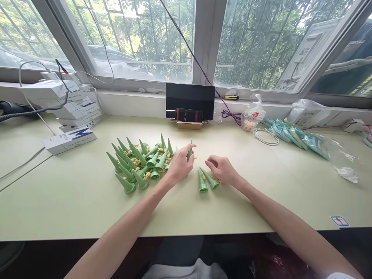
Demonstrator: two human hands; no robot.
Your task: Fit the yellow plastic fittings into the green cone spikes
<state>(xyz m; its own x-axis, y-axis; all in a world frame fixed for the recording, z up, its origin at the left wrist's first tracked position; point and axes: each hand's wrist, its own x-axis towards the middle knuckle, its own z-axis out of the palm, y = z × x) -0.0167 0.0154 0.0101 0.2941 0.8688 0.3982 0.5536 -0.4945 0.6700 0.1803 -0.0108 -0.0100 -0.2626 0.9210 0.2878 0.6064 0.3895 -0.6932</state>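
Note:
My left hand [180, 164] is closed around a green watering spike [190, 150], a plastic cone held tip up. A bit of yellow shows beside its lower end. My right hand [222, 168] is a little to the right, with its fingers curled together; whatever they hold, if anything, is hidden. Just below and left of it lie two green spikes [202, 187] with their threaded open ends toward me. Small yellow pieces [220, 182] show under the right hand. Left of my left hand spreads a pile of green spikes [139, 155] with yellow valve pieces among them, some standing and some lying.
A phone [188, 115] leans on a cardboard stand before a dark tablet [190, 97]. White boxes [69, 140] are stacked at the left. At the right are a plastic bag [252, 116], a coiled cable [266, 142] and teal packets [314, 145]. A yellow cutter [231, 97] rests on the sill.

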